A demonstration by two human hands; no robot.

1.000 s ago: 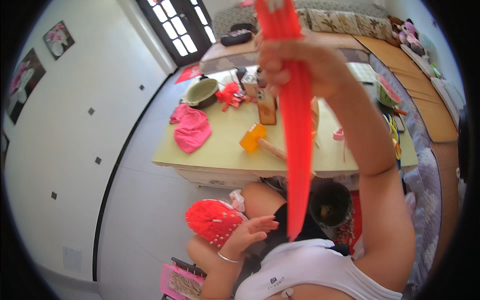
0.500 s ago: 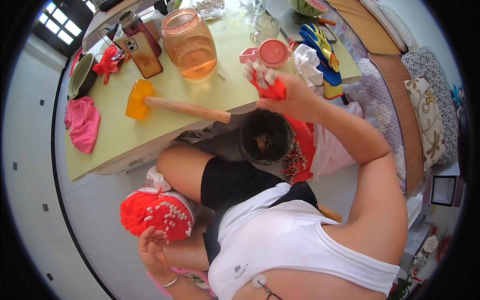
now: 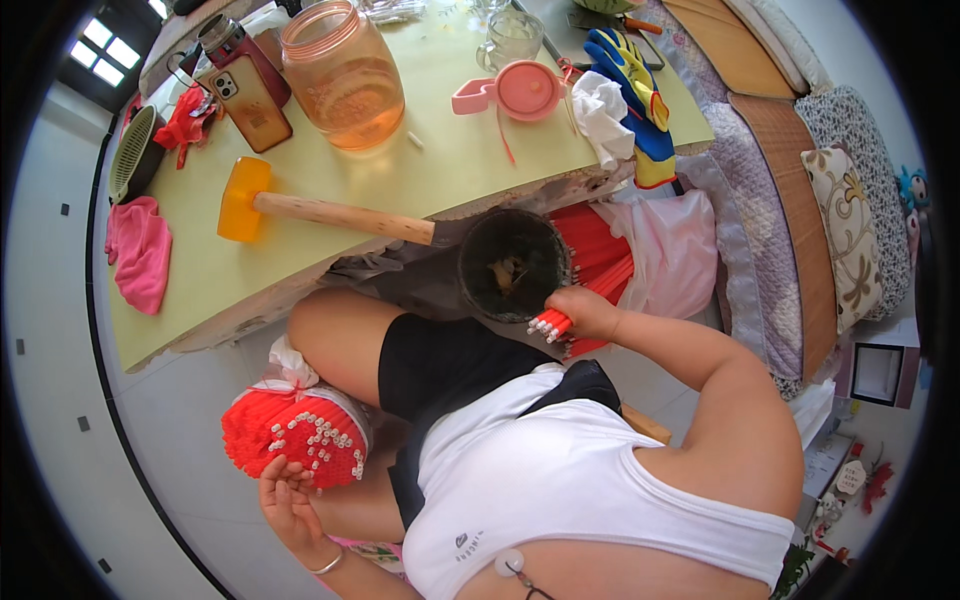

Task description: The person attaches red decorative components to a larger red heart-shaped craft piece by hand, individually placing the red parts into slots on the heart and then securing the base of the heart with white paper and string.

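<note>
My right hand [image 3: 583, 313] is closed round a small bundle of thin red sticks with white ends [image 3: 551, 323], just right of the black bucket [image 3: 513, 262]. More red sticks [image 3: 597, 247] lie beyond that hand, partly inside a pinkish-white plastic bag [image 3: 668, 240]. At the left, a thick round bundle of red sticks [image 3: 335, 440] rests by my leg, some of its ends tipped white, with clear plastic wrapped about it. My left hand [image 3: 288, 497] is at its lower edge, fingers loosely bent and apart, with nothing visible in them.
On the pale yellow table [image 3: 190, 300] lie a yellow-headed mallet [image 3: 320, 208], a large jar of liquid [image 3: 345, 85], a phone [image 3: 250, 103], a pink lid [image 3: 527, 91], blue-yellow gloves [image 3: 640, 100] and a pink cloth [image 3: 140, 255]. The bucket stands against the table's near edge.
My right hand has come down from above the table to beside the bucket, still gripping red sticks, whose ends now point toward me. My left hand stays by the thick bundle.
</note>
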